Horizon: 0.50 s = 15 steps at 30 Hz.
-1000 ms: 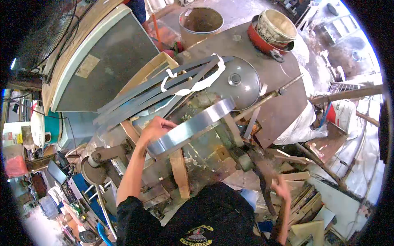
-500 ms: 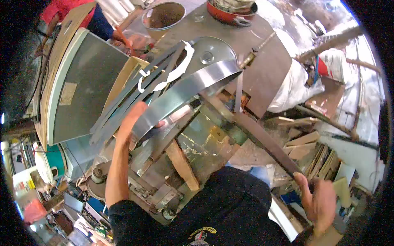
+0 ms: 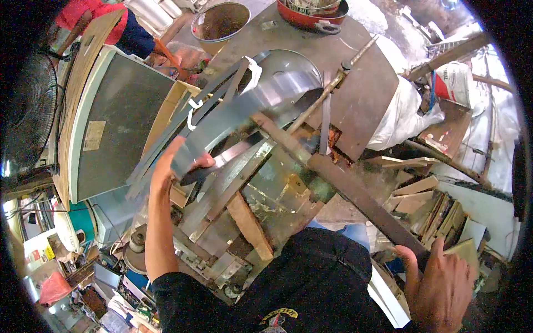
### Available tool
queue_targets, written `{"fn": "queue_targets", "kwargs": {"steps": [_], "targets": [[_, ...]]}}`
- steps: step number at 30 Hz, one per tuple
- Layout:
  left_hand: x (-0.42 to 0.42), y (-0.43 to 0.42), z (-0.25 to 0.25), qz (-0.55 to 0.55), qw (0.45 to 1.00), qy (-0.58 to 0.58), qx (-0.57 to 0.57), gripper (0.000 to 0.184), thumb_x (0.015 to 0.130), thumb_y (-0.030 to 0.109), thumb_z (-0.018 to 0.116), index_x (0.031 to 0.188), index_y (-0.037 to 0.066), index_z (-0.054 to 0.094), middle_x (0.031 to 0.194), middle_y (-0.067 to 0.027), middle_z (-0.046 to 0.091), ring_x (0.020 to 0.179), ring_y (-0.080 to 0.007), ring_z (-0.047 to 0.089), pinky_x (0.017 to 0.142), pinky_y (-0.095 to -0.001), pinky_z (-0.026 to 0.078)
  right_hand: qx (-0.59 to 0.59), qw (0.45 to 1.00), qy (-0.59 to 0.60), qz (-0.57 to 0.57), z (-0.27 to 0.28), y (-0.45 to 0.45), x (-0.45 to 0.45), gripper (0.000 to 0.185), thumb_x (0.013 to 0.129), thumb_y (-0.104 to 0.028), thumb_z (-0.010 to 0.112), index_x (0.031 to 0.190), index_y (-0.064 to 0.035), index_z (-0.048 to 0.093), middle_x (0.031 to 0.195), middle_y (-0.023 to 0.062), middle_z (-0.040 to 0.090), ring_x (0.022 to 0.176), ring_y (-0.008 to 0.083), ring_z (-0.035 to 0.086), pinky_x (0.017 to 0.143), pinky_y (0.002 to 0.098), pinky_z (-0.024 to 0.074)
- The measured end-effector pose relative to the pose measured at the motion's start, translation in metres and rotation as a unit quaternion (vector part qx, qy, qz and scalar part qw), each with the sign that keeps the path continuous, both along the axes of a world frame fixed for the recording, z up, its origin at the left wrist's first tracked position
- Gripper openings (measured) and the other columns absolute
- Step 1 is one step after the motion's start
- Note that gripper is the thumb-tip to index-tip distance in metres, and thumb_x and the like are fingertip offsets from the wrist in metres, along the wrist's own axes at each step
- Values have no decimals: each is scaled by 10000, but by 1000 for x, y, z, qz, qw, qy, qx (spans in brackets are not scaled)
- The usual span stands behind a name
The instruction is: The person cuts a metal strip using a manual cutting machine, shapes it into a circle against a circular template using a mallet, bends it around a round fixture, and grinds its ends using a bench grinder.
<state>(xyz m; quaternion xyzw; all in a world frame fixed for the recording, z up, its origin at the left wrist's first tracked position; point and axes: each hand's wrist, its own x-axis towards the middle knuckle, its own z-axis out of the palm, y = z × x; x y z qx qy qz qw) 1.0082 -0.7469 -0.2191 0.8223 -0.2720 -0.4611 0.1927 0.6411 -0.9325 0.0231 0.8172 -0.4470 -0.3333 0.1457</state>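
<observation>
A shiny sheet-metal band (image 3: 244,116), bent into a hoop shape, is blurred by motion above the workbench. My left hand (image 3: 183,158) pinches its near end, the thumb on the inner side and the fingers outside. Across the bench runs a long brown metal bar (image 3: 361,202), its far end near the band. My right hand (image 3: 444,283) is at the bar's near end, with the bar between thumb and fingers; part of the grip is hidden. Behind the band lies a round metal disc (image 3: 300,64), beside several dark flat strips (image 3: 166,136) with white ties.
A wooden block (image 3: 250,225) lies on the worn bench. Beyond are a red pan (image 3: 313,21), a bucket (image 3: 221,23) and a rod (image 3: 333,83). A large grey panel (image 3: 125,122) stands left, near a person in red (image 3: 111,25). Wood scraps (image 3: 436,216) are at right.
The band has shifted slightly, its near end turning left and up with my left hand. My right hand and the bar's near end have moved down and right; its fingers look looser.
</observation>
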Motion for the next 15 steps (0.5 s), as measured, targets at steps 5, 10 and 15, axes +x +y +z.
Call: {"fn": "queue_targets", "kwargs": {"steps": [5, 10, 15], "targets": [[-6, -2, -25, 18, 998, 17, -61, 217, 785, 245, 799, 870, 48, 768, 804, -22, 723, 705, -93, 628, 646, -270, 491, -25, 994, 23, 106, 0, -4, 0, 618, 925, -642, 519, 820, -51, 664, 565, 165, 601, 478, 316, 597, 452, 422, 451], [-14, -22, -51, -21, 994, 31, -99, 265, 777, 285, 811, 876, 43, 769, 781, -28, 714, 698, -110, 612, 651, -278, 475, 7, 995, 19, 96, 1, -9, -3, 618, 934, -633, 513, 848, -40, 665, 569, 165, 607, 469, 301, 596, 439, 414, 446], [-19, -42, -117, 102, 968, 42, -224, 229, 808, 251, 725, 831, 26, 762, 773, -47, 699, 732, -143, 644, 682, -305, 501, 81, 996, -31, 28, 4, -15, -3, 571, 964, -571, 511, 907, -24, 662, 586, 187, 606, 510, 343, 606, 471, 452, 455]]}}
